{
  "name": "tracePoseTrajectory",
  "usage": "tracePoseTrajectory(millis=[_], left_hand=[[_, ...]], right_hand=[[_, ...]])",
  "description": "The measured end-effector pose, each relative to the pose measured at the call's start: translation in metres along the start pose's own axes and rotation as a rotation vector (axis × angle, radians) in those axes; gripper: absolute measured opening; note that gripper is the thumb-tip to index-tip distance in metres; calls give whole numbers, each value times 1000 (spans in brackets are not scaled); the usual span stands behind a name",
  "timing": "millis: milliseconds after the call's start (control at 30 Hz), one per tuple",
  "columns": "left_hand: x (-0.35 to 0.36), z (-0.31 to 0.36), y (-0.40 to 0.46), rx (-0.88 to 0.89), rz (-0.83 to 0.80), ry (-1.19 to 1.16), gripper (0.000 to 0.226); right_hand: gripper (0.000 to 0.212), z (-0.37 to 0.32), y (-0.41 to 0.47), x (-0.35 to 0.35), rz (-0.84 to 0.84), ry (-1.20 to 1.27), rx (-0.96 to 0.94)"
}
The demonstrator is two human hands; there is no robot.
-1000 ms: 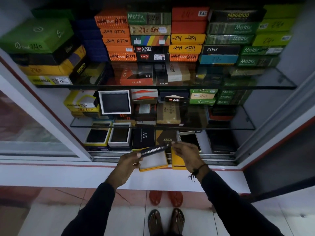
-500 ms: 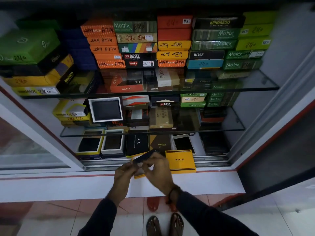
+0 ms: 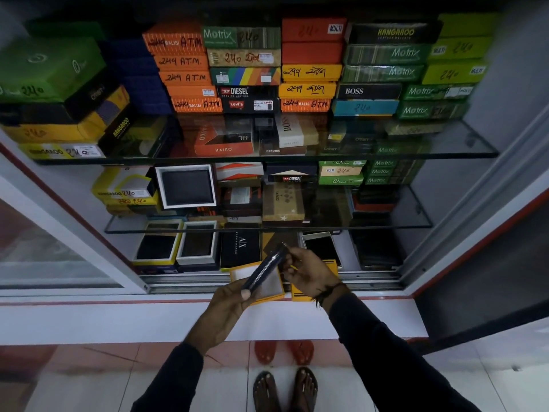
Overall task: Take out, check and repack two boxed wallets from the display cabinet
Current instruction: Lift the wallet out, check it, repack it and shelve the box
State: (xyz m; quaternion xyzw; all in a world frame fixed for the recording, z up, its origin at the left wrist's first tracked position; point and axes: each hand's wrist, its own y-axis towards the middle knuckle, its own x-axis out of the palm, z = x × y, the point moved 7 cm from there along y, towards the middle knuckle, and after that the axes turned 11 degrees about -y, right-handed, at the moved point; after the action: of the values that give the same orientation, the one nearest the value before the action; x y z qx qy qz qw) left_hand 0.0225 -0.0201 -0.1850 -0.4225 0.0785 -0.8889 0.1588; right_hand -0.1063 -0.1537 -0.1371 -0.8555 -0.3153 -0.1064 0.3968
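At the cabinet's bottom ledge my left hand holds an open yellow box with a white inside from below. Its thumb presses on the lower end of a dark zip wallet. The wallet stands tilted on its edge over the box, zip side facing me. My right hand pinches the wallet's upper end. The box's yellow lid lies on the ledge, mostly hidden under my right hand.
Two glass shelves carry stacks of closed wallet boxes. On the cabinet floor sit two open display boxes, a black AX box and a phone. A sliding-door track and a white sill run in front.
My right hand put the yellow lid down on the ledge, came over the box and took the wallet. The wallet has risen from flat in the box to tilted on edge.
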Motion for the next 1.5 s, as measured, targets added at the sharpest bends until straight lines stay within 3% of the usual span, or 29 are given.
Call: tracePoseTrajectory(millis=[167,233,333,500,600,667,767,800,867,933,1033,1133,1200,1300,1333,1433,1500], left_hand=[[-4,10,-11,9,-18,-36,56],[12,15,-10,7,-62,18,52],[42,18,-4,-3,-128,103,56],[32,28,-6,-25,-18,206,70],[19,41,-8,-31,78,291,84],[14,50,-10,-35,99,418,91],[22,54,-7,5,97,555,88],[24,55,-8,103,146,662,80],[42,63,-17,508,232,1129,55],[63,51,-33,854,180,1554,42],[60,39,-36,892,169,1660,40],[48,40,-31,803,205,1562,42],[31,44,-25,639,259,1345,37],[4,46,-13,420,408,1119,13],[-4,47,-10,378,466,1101,4],[-22,45,1,291,618,1155,33],[-28,44,6,240,682,1215,41]], right_hand=[[30,-1,9,-5,45,-112,47],[14,15,9,4,-25,-72,92],[17,34,6,24,-148,10,94],[25,33,2,16,-77,112,66],[34,27,-2,-1,-40,-8,88],[36,25,-6,-10,-25,-215,94],[27,9,-5,-17,32,-557,-135],[30,2,-5,-17,74,-652,-278],[34,-11,-13,-11,211,-1004,-609],[34,-14,-25,1,384,-1402,-875],[40,-2,-35,7,519,-1707,-1046],[38,-1,-28,2,475,-1584,-949],[34,-2,-16,-2,398,-1367,-770],[32,3,7,-3,326,-1087,-412],[31,5,12,-1,336,-1087,-348],[21,9,24,9,384,-1288,-313],[14,11,29,13,431,-1421,-303]])
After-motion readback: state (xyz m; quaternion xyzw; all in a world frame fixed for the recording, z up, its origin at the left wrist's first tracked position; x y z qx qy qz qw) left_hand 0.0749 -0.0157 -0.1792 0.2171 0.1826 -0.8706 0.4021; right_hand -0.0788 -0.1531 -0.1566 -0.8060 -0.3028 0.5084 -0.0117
